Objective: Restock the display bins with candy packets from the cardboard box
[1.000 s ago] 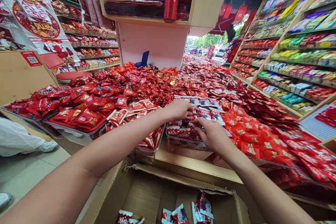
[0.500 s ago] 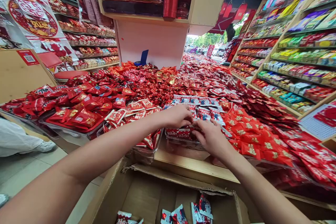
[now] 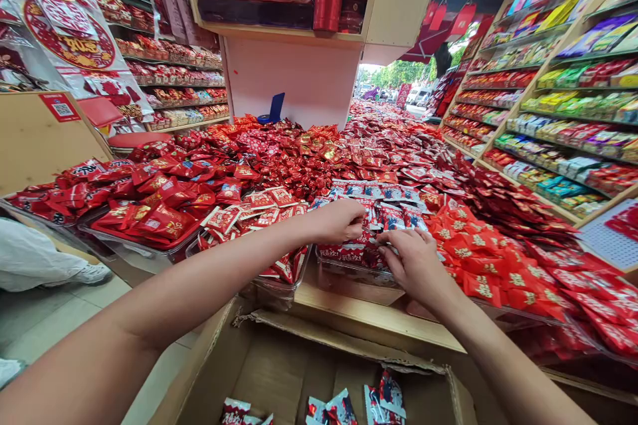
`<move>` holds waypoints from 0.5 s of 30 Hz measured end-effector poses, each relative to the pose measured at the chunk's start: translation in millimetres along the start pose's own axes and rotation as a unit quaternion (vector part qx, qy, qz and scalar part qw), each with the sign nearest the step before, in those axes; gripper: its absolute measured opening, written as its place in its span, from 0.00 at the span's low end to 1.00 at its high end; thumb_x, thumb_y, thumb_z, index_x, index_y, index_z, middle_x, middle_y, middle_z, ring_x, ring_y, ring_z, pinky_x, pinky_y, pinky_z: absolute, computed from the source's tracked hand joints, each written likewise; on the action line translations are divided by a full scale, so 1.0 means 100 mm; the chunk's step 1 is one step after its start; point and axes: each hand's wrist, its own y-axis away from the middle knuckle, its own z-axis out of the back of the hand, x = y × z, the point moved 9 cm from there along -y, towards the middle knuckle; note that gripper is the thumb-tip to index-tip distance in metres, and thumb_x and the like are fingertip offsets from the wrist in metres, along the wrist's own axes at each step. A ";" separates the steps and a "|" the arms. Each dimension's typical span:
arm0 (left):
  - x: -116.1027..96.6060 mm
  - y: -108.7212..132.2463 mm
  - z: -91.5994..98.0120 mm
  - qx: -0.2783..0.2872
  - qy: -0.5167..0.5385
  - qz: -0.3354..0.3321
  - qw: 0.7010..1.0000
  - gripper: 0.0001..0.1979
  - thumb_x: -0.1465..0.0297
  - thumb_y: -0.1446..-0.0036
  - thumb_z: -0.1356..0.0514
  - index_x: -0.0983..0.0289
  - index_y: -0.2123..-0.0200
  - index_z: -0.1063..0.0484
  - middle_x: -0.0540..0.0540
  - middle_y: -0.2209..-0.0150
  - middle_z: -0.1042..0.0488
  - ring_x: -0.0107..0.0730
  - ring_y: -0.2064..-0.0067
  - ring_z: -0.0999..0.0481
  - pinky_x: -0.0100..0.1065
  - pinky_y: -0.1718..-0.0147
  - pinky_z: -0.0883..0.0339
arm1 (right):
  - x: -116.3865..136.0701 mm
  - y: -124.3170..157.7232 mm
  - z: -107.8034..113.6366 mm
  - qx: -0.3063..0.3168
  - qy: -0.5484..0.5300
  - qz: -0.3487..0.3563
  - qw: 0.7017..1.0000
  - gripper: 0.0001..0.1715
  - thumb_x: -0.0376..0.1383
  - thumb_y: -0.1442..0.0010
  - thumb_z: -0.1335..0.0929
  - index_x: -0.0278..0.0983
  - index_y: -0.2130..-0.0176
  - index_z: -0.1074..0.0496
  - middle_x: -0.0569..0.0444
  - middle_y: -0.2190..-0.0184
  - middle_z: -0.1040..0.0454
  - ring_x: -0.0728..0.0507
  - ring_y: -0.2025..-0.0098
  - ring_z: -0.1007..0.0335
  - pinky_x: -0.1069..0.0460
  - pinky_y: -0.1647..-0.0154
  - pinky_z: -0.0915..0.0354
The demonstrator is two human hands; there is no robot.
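Note:
A clear plastic bin (image 3: 356, 279) at the counter's front edge holds packets in red, white and blue. My left hand (image 3: 341, 222) is over its left part, fingers curled down on a packet whose edge shows by the fingertips. To the right, my right hand (image 3: 416, 262) pinches at a red candy packet (image 3: 371, 254) in the front row, thumb and forefinger at its right end. Several packets stand upright along the bin's front; flatter candy packets (image 3: 391, 216) lie behind. Below, an open cardboard box (image 3: 279, 365) contains several loose packets (image 3: 341, 406) of similar look.
Red packets (image 3: 478, 246) are heaped right of the bin, and a bin of red-and-cream packets (image 3: 269, 209) adjoins on the left. An overhead cabinet (image 3: 294, 33) hangs behind. Stocked shelves (image 3: 563, 113) line the right. A person's white trouser leg (image 3: 34, 259) shows at left.
My right hand has drawn slightly right, widening the gap to my left hand. The left hand stays nearly in place. The view has shifted slightly.

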 end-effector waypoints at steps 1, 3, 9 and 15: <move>-0.02 0.00 0.01 -0.004 0.010 -0.012 1.000 0.05 0.76 0.49 0.48 0.66 0.75 0.35 0.50 0.75 0.34 0.27 0.73 0.38 0.27 0.75 0.45 | 0.00 -0.02 0.00 0.002 0.001 -0.001 1.000 0.08 0.29 0.45 0.38 0.38 0.66 0.32 0.54 0.69 0.25 0.41 0.61 0.33 0.42 0.53 0.50; -0.05 -0.01 0.00 -0.006 0.028 -0.036 0.999 0.04 0.75 0.50 0.47 0.65 0.76 0.36 0.50 0.74 0.35 0.27 0.72 0.38 0.27 0.74 0.46 | 0.02 -0.05 -0.02 0.008 0.005 -0.001 1.000 0.08 0.29 0.45 0.38 0.38 0.66 0.31 0.53 0.69 0.25 0.41 0.62 0.32 0.41 0.52 0.51; 0.00 -0.03 -0.10 -0.003 -0.001 -0.049 0.999 0.04 0.74 0.50 0.48 0.63 0.76 0.38 0.49 0.77 0.37 0.30 0.72 0.40 0.29 0.72 0.46 | 0.04 -0.09 -0.02 0.005 0.008 -0.022 1.000 0.10 0.30 0.43 0.39 0.40 0.64 0.31 0.54 0.66 0.25 0.42 0.60 0.32 0.40 0.48 0.55; 0.06 0.09 -0.02 -0.041 0.014 -0.050 0.998 0.07 0.75 0.47 0.50 0.64 0.76 0.38 0.49 0.77 0.36 0.29 0.71 0.40 0.31 0.65 0.44 | 0.02 -0.04 -0.04 0.044 0.017 -0.055 0.997 0.08 0.32 0.42 0.40 0.38 0.64 0.34 0.53 0.66 0.26 0.41 0.59 0.33 0.37 0.49 0.56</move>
